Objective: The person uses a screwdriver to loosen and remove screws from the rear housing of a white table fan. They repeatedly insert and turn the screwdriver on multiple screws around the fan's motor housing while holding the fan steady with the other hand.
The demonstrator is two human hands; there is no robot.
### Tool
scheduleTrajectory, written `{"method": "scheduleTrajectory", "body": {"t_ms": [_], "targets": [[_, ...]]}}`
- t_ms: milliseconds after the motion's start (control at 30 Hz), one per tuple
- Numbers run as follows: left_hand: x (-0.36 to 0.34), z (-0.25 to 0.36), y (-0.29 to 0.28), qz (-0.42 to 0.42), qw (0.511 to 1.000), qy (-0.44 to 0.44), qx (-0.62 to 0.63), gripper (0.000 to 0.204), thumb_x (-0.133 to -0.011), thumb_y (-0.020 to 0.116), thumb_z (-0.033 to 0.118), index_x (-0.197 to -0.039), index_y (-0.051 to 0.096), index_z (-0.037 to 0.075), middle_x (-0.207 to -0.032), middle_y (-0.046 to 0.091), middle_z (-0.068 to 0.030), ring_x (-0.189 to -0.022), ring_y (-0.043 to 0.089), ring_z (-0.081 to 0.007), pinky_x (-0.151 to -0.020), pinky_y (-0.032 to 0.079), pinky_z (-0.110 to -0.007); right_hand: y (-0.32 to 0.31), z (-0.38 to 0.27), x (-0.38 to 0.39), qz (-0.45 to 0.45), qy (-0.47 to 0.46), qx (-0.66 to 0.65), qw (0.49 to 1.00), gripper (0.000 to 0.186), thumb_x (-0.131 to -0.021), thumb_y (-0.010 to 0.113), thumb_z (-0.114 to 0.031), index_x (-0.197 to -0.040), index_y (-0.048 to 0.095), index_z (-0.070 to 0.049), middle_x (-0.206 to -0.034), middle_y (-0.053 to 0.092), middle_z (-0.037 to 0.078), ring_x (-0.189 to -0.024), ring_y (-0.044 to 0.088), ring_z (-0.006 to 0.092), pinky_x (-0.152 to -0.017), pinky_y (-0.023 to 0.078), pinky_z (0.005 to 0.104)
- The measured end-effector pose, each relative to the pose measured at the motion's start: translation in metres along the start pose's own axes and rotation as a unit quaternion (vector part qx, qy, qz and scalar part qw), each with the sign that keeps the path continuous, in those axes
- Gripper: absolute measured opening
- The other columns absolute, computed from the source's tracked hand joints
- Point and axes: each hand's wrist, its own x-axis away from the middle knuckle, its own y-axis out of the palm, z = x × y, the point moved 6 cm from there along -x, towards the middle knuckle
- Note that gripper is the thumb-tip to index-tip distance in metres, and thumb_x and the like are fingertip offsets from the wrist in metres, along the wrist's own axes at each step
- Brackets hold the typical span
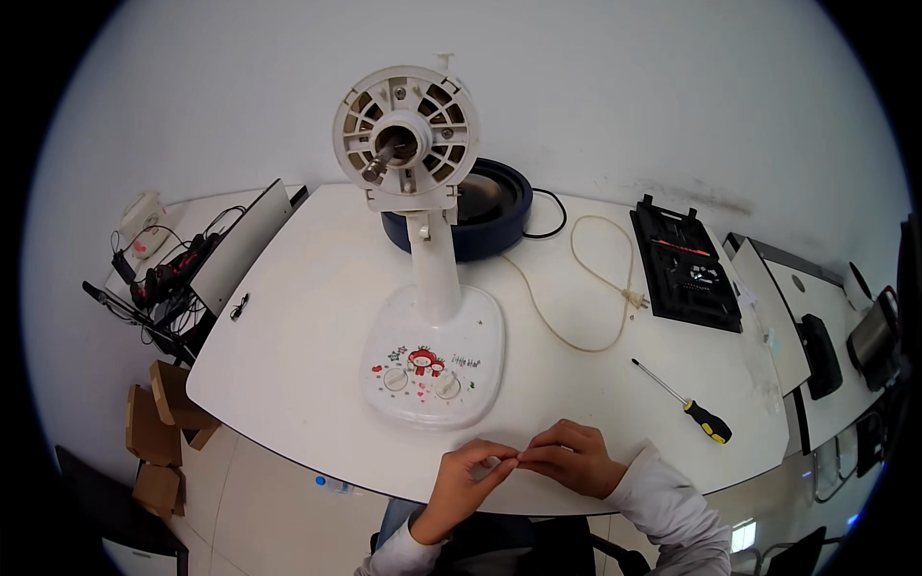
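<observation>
My left hand (466, 477) and my right hand (574, 459) meet at the near edge of the white table (307, 326), fingertips pinched together on a very small part that I cannot make out. Just beyond them stands a white desk fan (423, 288) with its grille and blades off, showing the bare motor hub (403, 142) and shaft. Its base (437, 370) has two dials and a cartoon sticker. The fan's beige cord and plug (615, 288) loop to the right.
A yellow-and-black screwdriver (687, 398) lies right of my hands. A black tool case (684, 264) sits open at far right. A dark blue round part (490, 206) rests behind the fan. Cables and a laptop (235, 245) crowd the left; cardboard boxes (158, 422) sit on the floor.
</observation>
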Motion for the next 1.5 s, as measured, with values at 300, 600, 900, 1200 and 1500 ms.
{"method": "scheduleTrajectory", "body": {"t_ms": [300, 600, 900, 1200, 1500], "targets": [[0.007, 0.0, -0.005, 0.014, 1.0, -0.001, 0.014, 0.01, -0.08, 0.067, 0.006, -0.089, 0.068, 0.002, -0.083, 0.067, -0.006, -0.075, 0.06, -0.0136, -0.069, 0.045, -0.025, -0.001, -0.015, -0.002, 0.0, 0.004, 0.005, 1.0, 0.024, -0.071, 0.074, -0.007, -0.093, 0.066, -0.013, -0.086, 0.06, -0.001, -0.066, 0.058, 0.0136, -0.054, 0.05, 0.0239], [0.003, -0.022, -0.014, 0.096, 0.955, -0.028, 0.278, 0.013, -0.083, 0.064, 0.003, -0.096, 0.063, -0.001, -0.084, 0.065, -0.0038, -0.078, 0.057, -0.0076, -0.071, 0.045, -0.022, 0.013, -0.027, -0.005, -0.075, 0.037, 0.063, 0.994, 0.056, -0.074, 0.066, -0.005, -0.127, 0.051, -0.016, -0.12, 0.051, 0.004, -0.087, 0.056, 0.0181, -0.063, 0.05, 0.0255], [0.012, 0.026, -0.038, 0.113, 0.949, 0.062, 0.288, 0.011, -0.087, 0.06, 0.008, -0.096, 0.058, 0.002, -0.091, 0.061, -0.0062, -0.085, 0.056, -0.0139, -0.076, 0.044, -0.027, -0.125, 0.053, 0.109, 0.014, 0.344, 0.446, 0.826, 0.047, -0.076, 0.066, -0.01, -0.122, 0.053, -0.009, -0.116, 0.054, 0.011, -0.107, 0.051, 0.0317, -0.089, 0.043, 0.0392], [0.024, 0.029, -0.063, 0.113, 0.889, 0.042, 0.442, 0.013, -0.089, 0.058, 0.01, -0.1, 0.057, 0.003, -0.095, 0.061, -0.0059, -0.089, 0.056, -0.0135, -0.08, 0.044, -0.027, -0.158, 0.063, 0.137, 0.012, 0.405, 0.445, 0.799, 0.031, -0.079, 0.064, -0.014, -0.11, 0.061, -0.011, -0.101, 0.058, 0.008, -0.089, 0.055, 0.0282, -0.086, 0.04, 0.0404], [0.039, 0.05, -0.07, 0.114, 0.909, 0.089, 0.391, 0.015, -0.088, 0.06, 0.015, -0.098, 0.056, 0.006, -0.096, 0.056, -0.0067, -0.093, 0.052, -0.0164, -0.081, 0.044, -0.029, -0.105, -0.088, 0.022, 0.125, 0.129, 0.367, 0.913, 0.04, -0.061, 0.067, 0.006, -0.099, 0.067, -0.007, -0.097, 0.056, 0.007, -0.089, 0.056, 0.0228, -0.097, 0.037, 0.0441]]}}
